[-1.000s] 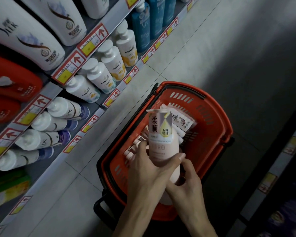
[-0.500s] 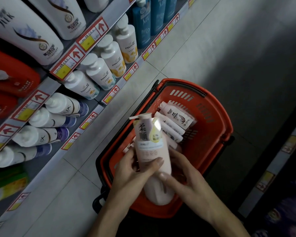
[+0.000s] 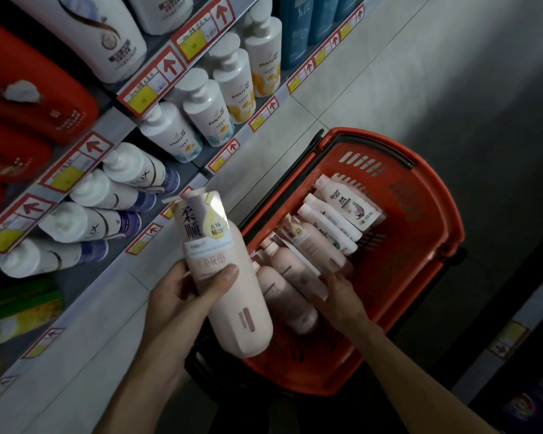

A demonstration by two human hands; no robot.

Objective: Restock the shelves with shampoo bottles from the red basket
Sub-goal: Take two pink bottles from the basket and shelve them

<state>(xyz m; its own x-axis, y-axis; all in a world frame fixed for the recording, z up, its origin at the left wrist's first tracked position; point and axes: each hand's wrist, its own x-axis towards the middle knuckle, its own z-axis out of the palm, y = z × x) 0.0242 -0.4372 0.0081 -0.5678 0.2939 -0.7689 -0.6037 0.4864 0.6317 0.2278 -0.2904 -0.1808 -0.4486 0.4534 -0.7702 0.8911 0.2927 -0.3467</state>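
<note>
Held bottle: a pink pump bottle (image 3: 232, 296) with a Chinese label, in the air above the near-left corner of the red basket (image 3: 433, 220), just in front of the shelves (image 3: 119, 126).
Left hand: the left hand (image 3: 179, 302) grips the bottle's middle from the left, thumb across the front just under the label, fingers curled behind.
Right hand: the right hand (image 3: 342, 299) is apart from the held bottle, down in the basket, fingertips on the pink bottles there; whether they close round one cannot be told.
Held bottle's axis: tilted, base low and toward the person, pump head high and toward the shelves, label facing the camera.
Basket contents: at least three pink basket bottles (image 3: 290, 299) and three white basket bottles (image 3: 348, 205), all lying on their sides, tightly side by side, caps toward the shelf side.
Basket place: on the tiled floor (image 3: 373, 73), beside the shelf foot.
Middle shelf: four white Pantene bottles (image 3: 207, 111) in a row, with blue bottles (image 3: 298, 29) beyond them.
Lower shelf: four white-and-purple bottles (image 3: 132, 170) in a row, just left of the held bottle's pump.
Shelf edges: red-and-yellow price tags (image 3: 157, 79) with arrows.
</note>
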